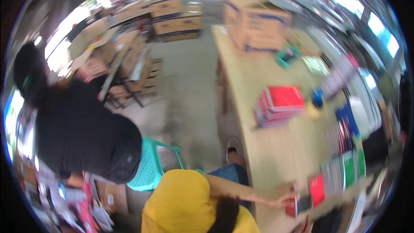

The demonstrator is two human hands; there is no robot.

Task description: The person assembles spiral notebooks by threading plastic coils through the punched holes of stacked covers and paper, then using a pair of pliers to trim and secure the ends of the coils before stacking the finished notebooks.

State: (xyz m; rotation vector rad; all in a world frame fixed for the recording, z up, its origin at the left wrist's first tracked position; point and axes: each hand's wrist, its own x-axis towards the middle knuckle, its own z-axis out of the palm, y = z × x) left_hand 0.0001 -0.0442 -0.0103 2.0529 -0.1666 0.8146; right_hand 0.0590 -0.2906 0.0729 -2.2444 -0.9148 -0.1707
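Observation:
At the lower right, my left arm stretches from a yellow sleeve (181,194) across the table edge. My left hand (282,196), blurred, has its fingers closed on a small red booklet (291,207). Right beside that booklet lies a dark grey piece (304,203), and past it another red booklet (317,190). My right hand (305,225) shows only in part at the lower edge; whether it holds anything cannot be made out. A row of booklets with grey, green and white sides (340,172) stands farther right on the table.
A stack of red booklets (284,99) sits mid-table, with a blue-capped bottle (318,97) and a teal basket (286,56) beyond. A large carton (263,26) stands at the far end. To the left are a teal stool (148,168) and a person in black (86,129).

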